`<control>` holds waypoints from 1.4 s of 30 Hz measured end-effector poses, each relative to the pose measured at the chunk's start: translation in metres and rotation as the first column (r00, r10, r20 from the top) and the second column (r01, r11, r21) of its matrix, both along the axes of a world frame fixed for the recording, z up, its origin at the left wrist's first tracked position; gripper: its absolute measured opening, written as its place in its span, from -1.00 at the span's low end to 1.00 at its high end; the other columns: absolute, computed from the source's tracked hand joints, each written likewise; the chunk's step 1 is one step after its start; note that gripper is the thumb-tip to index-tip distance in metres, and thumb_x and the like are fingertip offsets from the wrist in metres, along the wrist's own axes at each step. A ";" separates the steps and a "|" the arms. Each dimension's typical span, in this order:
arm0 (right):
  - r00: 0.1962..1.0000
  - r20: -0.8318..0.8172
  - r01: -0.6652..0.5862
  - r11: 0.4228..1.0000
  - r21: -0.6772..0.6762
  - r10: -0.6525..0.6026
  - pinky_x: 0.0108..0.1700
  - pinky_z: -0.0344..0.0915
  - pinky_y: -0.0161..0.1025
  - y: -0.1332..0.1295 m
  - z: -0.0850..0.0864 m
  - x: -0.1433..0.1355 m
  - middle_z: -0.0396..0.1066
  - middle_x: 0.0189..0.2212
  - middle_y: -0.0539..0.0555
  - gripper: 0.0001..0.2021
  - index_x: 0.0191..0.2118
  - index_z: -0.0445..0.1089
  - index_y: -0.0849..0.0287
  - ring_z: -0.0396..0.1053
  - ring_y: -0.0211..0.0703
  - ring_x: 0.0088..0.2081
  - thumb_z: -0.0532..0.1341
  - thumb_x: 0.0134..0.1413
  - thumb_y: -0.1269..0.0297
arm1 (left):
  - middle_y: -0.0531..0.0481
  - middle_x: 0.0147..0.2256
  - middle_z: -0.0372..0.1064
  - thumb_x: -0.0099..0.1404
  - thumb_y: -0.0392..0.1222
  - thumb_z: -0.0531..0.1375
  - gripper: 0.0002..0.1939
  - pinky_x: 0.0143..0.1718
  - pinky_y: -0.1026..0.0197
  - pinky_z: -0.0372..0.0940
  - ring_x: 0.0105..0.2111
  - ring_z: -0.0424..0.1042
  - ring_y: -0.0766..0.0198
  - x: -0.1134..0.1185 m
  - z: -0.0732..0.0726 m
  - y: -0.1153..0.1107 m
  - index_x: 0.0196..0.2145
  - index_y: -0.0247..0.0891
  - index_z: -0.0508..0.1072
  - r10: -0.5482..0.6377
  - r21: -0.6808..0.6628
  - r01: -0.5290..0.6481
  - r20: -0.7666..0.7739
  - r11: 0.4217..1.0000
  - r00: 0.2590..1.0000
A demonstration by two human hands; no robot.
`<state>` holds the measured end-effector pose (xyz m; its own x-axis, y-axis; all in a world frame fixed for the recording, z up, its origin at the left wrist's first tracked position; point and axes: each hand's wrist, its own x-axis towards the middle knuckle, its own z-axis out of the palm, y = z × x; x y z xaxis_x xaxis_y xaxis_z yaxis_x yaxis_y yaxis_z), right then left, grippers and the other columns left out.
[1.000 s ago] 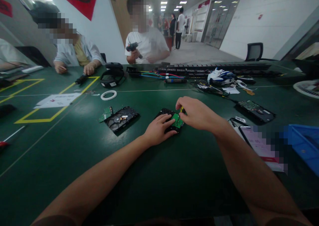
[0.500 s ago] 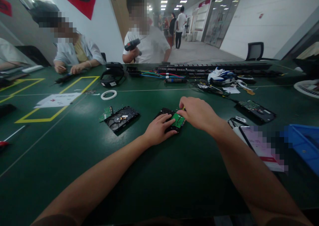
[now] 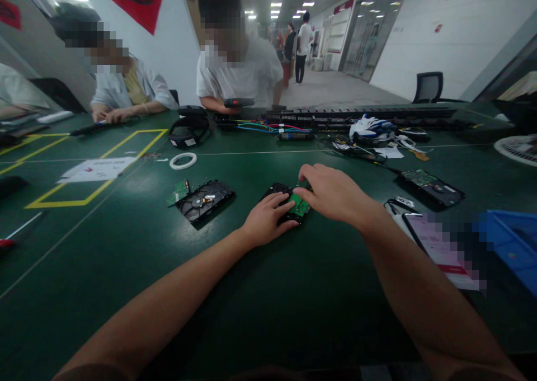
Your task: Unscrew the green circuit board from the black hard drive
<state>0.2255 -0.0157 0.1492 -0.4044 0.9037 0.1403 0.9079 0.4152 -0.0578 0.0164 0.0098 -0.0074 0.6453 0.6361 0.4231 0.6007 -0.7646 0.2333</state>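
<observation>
A black hard drive (image 3: 274,188) with a green circuit board (image 3: 299,203) lies in front of me on the table. My left hand (image 3: 268,216) rests flat across it, fingers spread over the board and thumb along the near edge. Over the drive's right end, my right hand (image 3: 329,193) is bent, thumb and fingers closed around something small that they hide. To the left sits an opened drive case (image 3: 205,201) with metal parts inside, and a loose green board (image 3: 179,193) leans at its corner.
Another hard drive (image 3: 432,188) lies at right, near a phone (image 3: 440,247) and a blue bin (image 3: 512,247). A white tape ring (image 3: 183,161), paper (image 3: 96,169), black headgear (image 3: 188,132), cables (image 3: 272,127) and gloves (image 3: 369,128) are farther off. Two people sit across the table.
My right hand has turned slightly, and the yellow bit at its fingertips is now hidden. My left hand stays put. The person opposite has leaned forward and lowered a power drill.
</observation>
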 end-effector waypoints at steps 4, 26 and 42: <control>0.999 0.021 0.039 0.999 -0.015 -0.039 -0.20 0.24 -0.11 0.000 0.001 0.000 0.53 -0.13 0.22 -0.83 -0.05 0.40 0.18 0.49 0.09 -0.15 0.21 0.34 0.23 | -0.19 0.34 0.25 0.45 0.22 0.22 -0.38 0.36 -0.25 0.21 0.35 0.24 -0.12 -0.001 -0.002 0.001 0.32 -0.12 0.38 0.000 0.007 0.000 0.003 1.000 1.000; 0.995 -0.078 -0.059 0.998 -0.020 0.057 -0.11 0.27 -0.12 0.003 -0.003 0.000 0.52 -0.10 0.19 -0.85 -0.08 0.38 0.17 0.48 0.03 -0.10 0.20 0.24 0.42 | -0.20 0.32 0.28 0.46 0.24 0.20 -0.38 0.37 -0.23 0.20 0.34 0.25 -0.12 0.000 -0.003 0.002 0.30 -0.15 0.40 0.002 0.029 -0.002 -0.004 1.000 1.000; 0.998 0.002 0.055 0.998 -0.005 -0.055 -0.26 0.20 -0.13 -0.003 0.002 -0.007 0.56 -0.13 0.21 -0.83 -0.03 0.38 0.18 0.51 0.08 -0.18 0.21 0.30 0.30 | -0.19 0.33 0.27 0.45 0.23 0.22 -0.37 0.37 -0.25 0.20 0.35 0.24 -0.13 0.000 -0.004 0.003 0.32 -0.13 0.39 -0.001 0.015 0.001 -0.003 1.000 1.000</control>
<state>0.2187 -0.0188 0.1513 -0.3546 0.9253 0.1343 0.9294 0.3645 -0.0579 0.0164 0.0127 -0.0118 0.6471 0.6291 0.4307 0.6009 -0.7686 0.2197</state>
